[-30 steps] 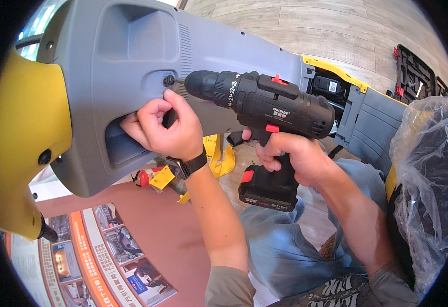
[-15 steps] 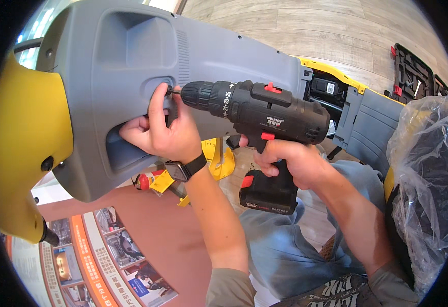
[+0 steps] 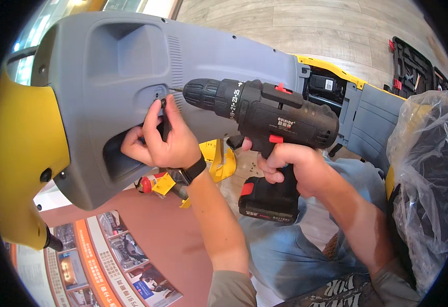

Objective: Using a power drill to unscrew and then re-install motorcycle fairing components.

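My right hand (image 3: 298,163) grips a black cordless drill (image 3: 288,120) by its handle, with the thin bit pointing left and the battery hanging below. The tip of the bit is just above the fingertips of my left hand (image 3: 171,143). A small round black piece (image 3: 164,104), perhaps a screw or knob, is pinched between my left thumb and forefinger. It lies just below a small recess with dark holes (image 3: 157,95) in a grey plastic machine housing (image 3: 219,61). My other left fingers reach down by the larger handle opening (image 3: 114,153).
A yellow machine part (image 3: 27,138) rises at the left. To the right, an open bay (image 3: 326,92) shows dark components. An open black tool case (image 3: 413,66) lies on the wooden floor. Clear plastic wrap (image 3: 423,179), yellow pieces (image 3: 224,163) and a red extinguisher (image 3: 143,184) are nearby.
The drill has backed off slightly to the right, away from the recess. My left fingers have come down a little with the black piece, and the holes now show.
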Demonstrator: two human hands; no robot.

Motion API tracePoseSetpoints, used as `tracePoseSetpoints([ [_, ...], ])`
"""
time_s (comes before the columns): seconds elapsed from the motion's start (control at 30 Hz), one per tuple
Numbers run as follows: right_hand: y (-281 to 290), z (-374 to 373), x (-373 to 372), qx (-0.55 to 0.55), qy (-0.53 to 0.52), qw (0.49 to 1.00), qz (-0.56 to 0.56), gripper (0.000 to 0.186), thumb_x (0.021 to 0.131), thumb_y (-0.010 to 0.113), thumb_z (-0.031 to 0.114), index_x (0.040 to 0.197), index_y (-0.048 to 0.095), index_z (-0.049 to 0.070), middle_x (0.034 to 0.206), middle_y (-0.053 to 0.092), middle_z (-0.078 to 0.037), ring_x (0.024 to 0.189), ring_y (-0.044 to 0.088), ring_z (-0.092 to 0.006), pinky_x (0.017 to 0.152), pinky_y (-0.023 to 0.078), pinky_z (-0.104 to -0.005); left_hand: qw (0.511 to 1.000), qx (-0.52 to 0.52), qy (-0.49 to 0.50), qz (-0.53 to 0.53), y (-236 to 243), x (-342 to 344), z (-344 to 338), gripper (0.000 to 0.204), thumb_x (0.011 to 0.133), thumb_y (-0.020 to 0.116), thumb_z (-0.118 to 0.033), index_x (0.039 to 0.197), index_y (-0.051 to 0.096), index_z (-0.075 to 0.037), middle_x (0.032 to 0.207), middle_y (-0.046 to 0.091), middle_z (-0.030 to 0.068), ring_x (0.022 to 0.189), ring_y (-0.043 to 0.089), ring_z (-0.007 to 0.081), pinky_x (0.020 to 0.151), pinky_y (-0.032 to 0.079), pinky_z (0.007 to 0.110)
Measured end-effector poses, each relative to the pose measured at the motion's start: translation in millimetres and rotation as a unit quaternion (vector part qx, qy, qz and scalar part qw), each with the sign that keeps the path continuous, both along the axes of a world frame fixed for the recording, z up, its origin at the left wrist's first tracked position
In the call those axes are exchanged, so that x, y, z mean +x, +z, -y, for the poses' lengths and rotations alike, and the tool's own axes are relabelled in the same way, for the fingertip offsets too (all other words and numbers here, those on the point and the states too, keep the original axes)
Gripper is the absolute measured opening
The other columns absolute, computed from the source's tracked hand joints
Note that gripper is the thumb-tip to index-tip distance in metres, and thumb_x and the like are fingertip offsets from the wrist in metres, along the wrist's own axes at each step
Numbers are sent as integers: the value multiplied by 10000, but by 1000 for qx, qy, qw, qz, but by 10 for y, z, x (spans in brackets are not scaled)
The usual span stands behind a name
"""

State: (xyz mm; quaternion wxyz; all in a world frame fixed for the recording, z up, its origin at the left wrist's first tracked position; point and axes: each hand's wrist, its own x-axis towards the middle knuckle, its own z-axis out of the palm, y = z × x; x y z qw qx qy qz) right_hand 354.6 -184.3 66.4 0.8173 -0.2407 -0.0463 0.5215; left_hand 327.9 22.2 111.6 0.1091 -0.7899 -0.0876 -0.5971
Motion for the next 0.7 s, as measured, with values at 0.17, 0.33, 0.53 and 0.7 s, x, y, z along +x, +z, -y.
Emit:
tracePoseSetpoints([
  [0.17, 61, -2, 34, -2, -20, 1000, 21, 413, 641, 531, 83, 1030, 575, -49, 571, 463, -23, 485, 399, -95, 507, 339, -239, 998, -51, 0, 23, -35, -22, 143, 192, 770, 766, -84, 925, 671, -25, 964, 440, 70, 772, 511, 142, 609, 514, 255],
  [0.33, 57, -19, 25, 1, -19, 999, 35, 380, 677, 530, 76, 1032, 583, -49, 581, 467, -13, 498, 399, -86, 508, 339, -233, 996, -86, -16, 27, -120, -45, 176, 193, 916, 594, -136, 1014, 548, 23, 954, 471, 85, 743, 516, 158, 659, 498, 285],
  [0.53, 26, -24, 3, 4, -21, 997, 72, 369, 692, 519, 49, 1044, 587, -38, 594, 475, -15, 506, 403, -81, 509, 347, -231, 962, -256, -74, 53, 34, -147, 169, 135, 942, 438, -110, 925, 453, 24, 758, 485, 109, 674, 474, 219, 613, 407, 337],
  [0.7, 5, -34, -9, -9, -53, 997, 62, 310, 700, 522, 46, 991, 600, -24, 791, 577, -37, 531, 409, -70, 478, 365, -235, 986, -88, 77, -117, 82, -217, 233, 206, 945, 509, -169, 925, 527, 35, 846, 518, 117, 808, 518, 225, 715, 439, 343],
])
